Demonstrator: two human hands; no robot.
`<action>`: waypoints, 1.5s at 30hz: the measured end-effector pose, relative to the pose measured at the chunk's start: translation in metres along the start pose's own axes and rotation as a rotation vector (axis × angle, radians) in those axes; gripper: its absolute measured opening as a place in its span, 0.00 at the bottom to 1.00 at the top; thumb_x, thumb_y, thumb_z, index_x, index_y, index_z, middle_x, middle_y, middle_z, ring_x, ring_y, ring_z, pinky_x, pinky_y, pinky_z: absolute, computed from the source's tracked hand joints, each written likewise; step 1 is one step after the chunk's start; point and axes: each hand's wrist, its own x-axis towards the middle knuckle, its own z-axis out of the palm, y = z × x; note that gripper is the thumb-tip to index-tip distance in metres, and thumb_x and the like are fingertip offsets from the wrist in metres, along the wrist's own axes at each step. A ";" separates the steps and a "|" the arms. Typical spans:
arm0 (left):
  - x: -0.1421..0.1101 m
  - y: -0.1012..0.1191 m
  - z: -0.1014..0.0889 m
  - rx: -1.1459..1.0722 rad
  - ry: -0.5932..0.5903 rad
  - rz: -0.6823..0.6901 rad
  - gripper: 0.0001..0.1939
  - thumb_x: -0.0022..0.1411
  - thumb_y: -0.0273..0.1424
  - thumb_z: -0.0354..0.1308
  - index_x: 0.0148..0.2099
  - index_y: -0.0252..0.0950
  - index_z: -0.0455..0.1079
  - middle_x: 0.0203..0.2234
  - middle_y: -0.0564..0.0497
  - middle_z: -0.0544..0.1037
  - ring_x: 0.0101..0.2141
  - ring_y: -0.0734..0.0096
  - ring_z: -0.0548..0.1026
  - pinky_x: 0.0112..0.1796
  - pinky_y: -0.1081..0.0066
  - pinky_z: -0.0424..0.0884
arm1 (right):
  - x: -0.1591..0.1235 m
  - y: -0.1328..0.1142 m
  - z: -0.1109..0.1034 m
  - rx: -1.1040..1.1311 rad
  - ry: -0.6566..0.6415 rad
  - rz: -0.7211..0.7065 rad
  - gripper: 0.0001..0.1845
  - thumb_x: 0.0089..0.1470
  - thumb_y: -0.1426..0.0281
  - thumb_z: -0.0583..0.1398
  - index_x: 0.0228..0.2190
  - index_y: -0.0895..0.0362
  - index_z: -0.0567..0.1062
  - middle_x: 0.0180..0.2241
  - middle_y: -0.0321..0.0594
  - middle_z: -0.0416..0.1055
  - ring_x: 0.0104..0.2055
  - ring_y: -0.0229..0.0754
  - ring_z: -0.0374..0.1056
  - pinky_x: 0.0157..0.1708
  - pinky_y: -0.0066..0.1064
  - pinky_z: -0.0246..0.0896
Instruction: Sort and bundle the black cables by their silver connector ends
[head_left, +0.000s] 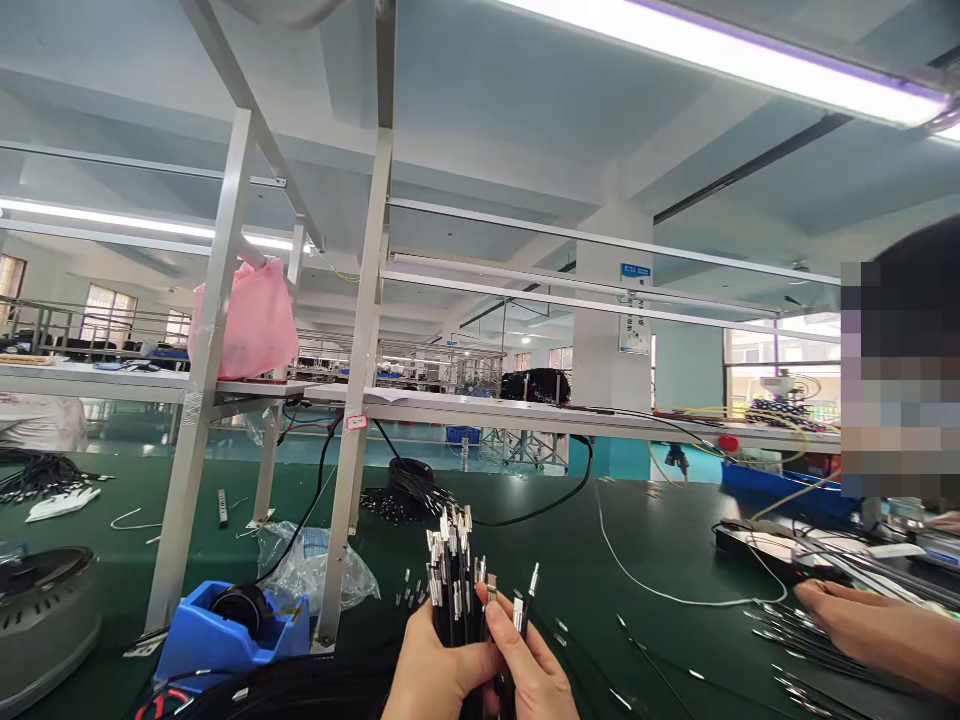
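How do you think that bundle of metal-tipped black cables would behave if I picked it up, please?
The bundle of black cables would probably flop once released, since each cable looks thin. The metal tips look smooth, so strands may well slip apart, especially as no tie shows around the bundle.

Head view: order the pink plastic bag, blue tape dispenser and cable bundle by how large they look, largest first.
1. Pink plastic bag and blue tape dispenser: about alike, unranked, the dispenser being nearer the camera.
2. Cable bundle: smallest.
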 end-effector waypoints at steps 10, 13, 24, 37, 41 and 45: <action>-0.007 0.010 0.005 0.021 -0.019 -0.009 0.16 0.35 0.21 0.60 0.32 0.29 0.66 0.14 0.56 0.69 0.11 0.78 0.62 0.14 0.77 0.58 | 0.001 -0.005 -0.003 0.038 0.024 0.046 0.24 0.34 0.57 0.65 0.33 0.59 0.77 0.17 0.35 0.72 0.10 0.32 0.58 0.08 0.25 0.54; -0.007 0.012 0.004 0.022 -0.080 -0.024 0.16 0.36 0.22 0.62 0.33 0.29 0.67 0.14 0.56 0.68 0.11 0.78 0.62 0.15 0.76 0.58 | 0.002 -0.002 -0.006 -0.040 0.006 0.001 0.27 0.34 0.54 0.64 0.35 0.59 0.76 0.11 0.31 0.67 0.08 0.35 0.57 0.07 0.27 0.54; -0.006 0.009 0.007 0.117 -0.088 -0.046 0.18 0.35 0.22 0.52 0.35 0.30 0.62 0.12 0.59 0.66 0.10 0.80 0.61 0.13 0.78 0.58 | -0.001 -0.004 -0.006 0.102 0.023 0.110 0.24 0.34 0.57 0.65 0.33 0.58 0.75 0.09 0.26 0.61 0.07 0.29 0.52 0.05 0.20 0.49; -0.007 0.012 0.008 0.149 -0.087 -0.032 0.18 0.34 0.21 0.51 0.34 0.31 0.64 0.12 0.60 0.65 0.10 0.79 0.60 0.14 0.77 0.57 | -0.004 -0.008 -0.002 0.111 0.045 0.074 0.22 0.34 0.56 0.65 0.30 0.59 0.76 0.12 0.29 0.65 0.08 0.29 0.53 0.05 0.21 0.47; -0.008 0.011 -0.001 0.046 -0.077 -0.063 0.17 0.34 0.22 0.54 0.34 0.29 0.67 0.16 0.55 0.70 0.17 0.76 0.67 0.22 0.76 0.62 | 0.003 -0.008 -0.001 0.082 -0.043 -0.057 0.22 0.37 0.57 0.64 0.33 0.58 0.74 0.16 0.29 0.66 0.17 0.33 0.62 0.16 0.23 0.58; -0.011 0.013 -0.009 -0.112 -0.226 -0.173 0.24 0.35 0.22 0.56 0.41 0.29 0.68 0.24 0.49 0.75 0.28 0.66 0.72 0.34 0.70 0.64 | 0.007 -0.006 -0.001 -0.186 0.003 -0.349 0.23 0.44 0.58 0.59 0.41 0.56 0.68 0.25 0.32 0.66 0.29 0.38 0.65 0.31 0.27 0.62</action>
